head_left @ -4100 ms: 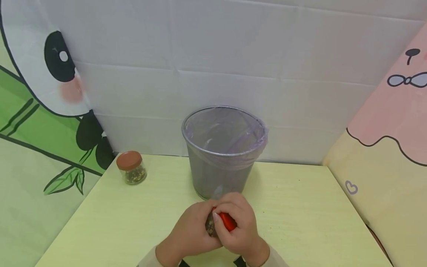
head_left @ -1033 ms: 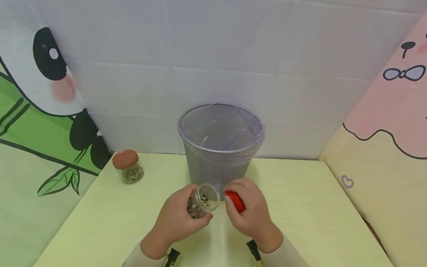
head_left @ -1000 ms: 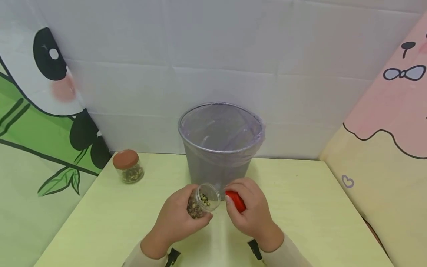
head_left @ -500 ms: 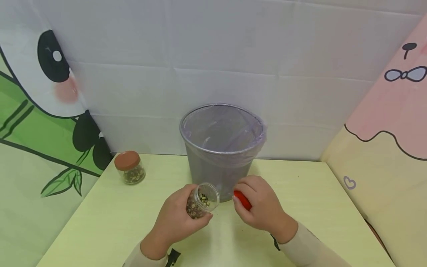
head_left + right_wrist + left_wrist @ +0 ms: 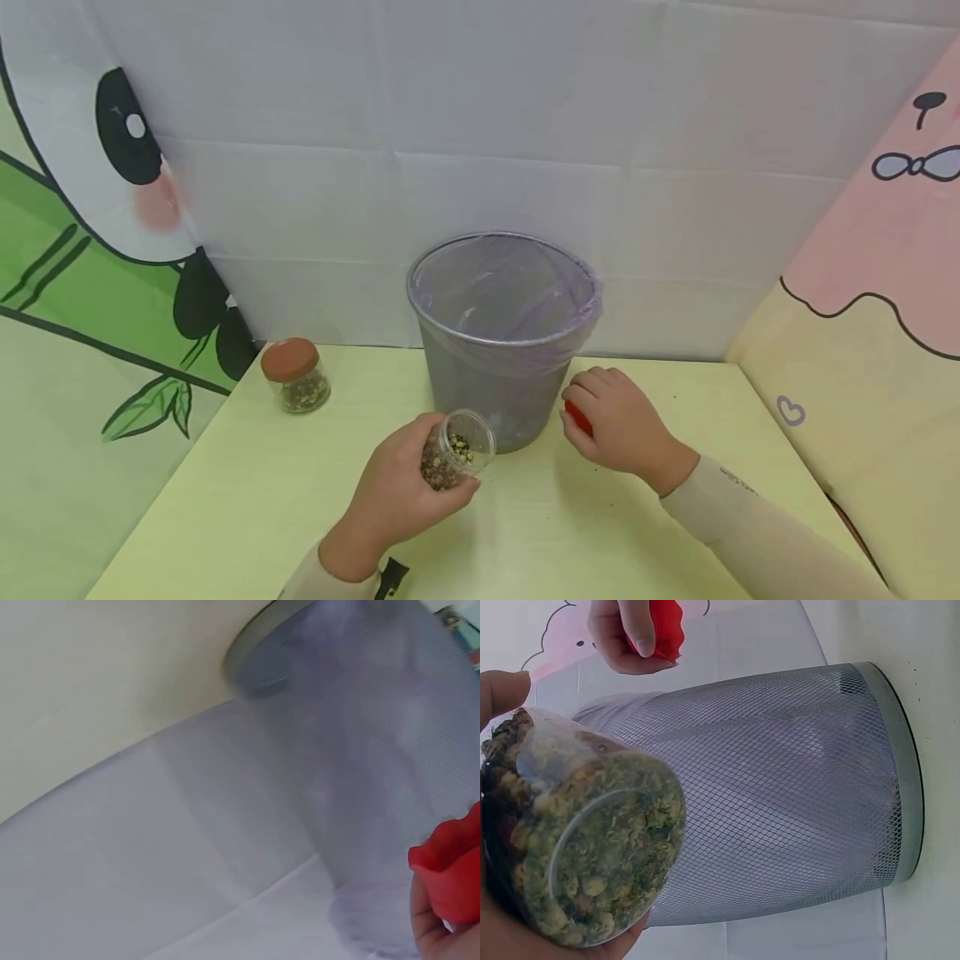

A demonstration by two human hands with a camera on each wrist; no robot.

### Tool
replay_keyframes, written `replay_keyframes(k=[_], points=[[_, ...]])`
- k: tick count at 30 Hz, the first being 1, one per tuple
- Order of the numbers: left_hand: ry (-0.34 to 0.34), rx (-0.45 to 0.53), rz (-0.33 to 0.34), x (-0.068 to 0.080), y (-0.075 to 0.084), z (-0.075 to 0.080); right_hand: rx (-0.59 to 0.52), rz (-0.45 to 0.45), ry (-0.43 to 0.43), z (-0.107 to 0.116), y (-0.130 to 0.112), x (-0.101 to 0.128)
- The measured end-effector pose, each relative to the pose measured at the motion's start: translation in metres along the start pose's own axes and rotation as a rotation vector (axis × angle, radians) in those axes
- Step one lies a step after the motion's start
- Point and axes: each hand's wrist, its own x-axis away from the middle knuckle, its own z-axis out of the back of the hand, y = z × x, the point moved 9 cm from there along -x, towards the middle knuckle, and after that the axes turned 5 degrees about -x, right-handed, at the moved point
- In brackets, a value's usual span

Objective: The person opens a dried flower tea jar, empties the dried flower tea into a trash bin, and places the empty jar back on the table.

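My left hand (image 5: 408, 483) grips an uncovered clear jar (image 5: 437, 468), tilted with its mouth toward the right. Dried flowers and leaves fill its lower part, seen through the base in the left wrist view. My right hand (image 5: 618, 425) holds a red lid (image 5: 577, 417) beside the wastebasket, fingers curled over it. The lid's wavy edge and hollow side show in the right wrist view, where blur softens the background. Behind both hands stands a grey mesh wastebasket (image 5: 491, 392) lined with a thin purple bag (image 5: 573, 329).
A second jar (image 5: 303, 392) with a brown lid (image 5: 290, 359) and similar dried contents stands at the back left of the pale yellow table (image 5: 247, 508). A white sheet (image 5: 517, 92) hangs behind. Cartoon-printed panels flank both sides.
Both hands were together at the jar with the red lid; the lid has come off. My right hand has carried it right and away from me, while my left hand stays nearly still with the jar.
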Motion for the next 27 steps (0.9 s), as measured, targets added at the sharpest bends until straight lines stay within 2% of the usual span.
replay_keyframes(k=[7,13,16,23,27], points=[[-0.011,-0.001,0.016,0.0,-0.001,-0.002,0.077,-0.054,-0.029,0.001,0.041,-0.007],[-0.017,-0.002,0.03,-0.001,-0.002,-0.001,0.086,-0.118,-0.043,-0.003,0.068,-0.014],[-0.021,-0.005,0.038,-0.001,-0.003,-0.002,0.072,-0.203,-0.049,-0.008,0.092,-0.014],[-0.03,0.009,0.035,0.0,-0.003,-0.005,0.002,-0.486,-0.064,-0.019,0.151,-0.005],[-0.033,0.02,0.032,0.0,-0.005,-0.007,0.003,-0.546,-0.072,-0.023,0.165,-0.005]])
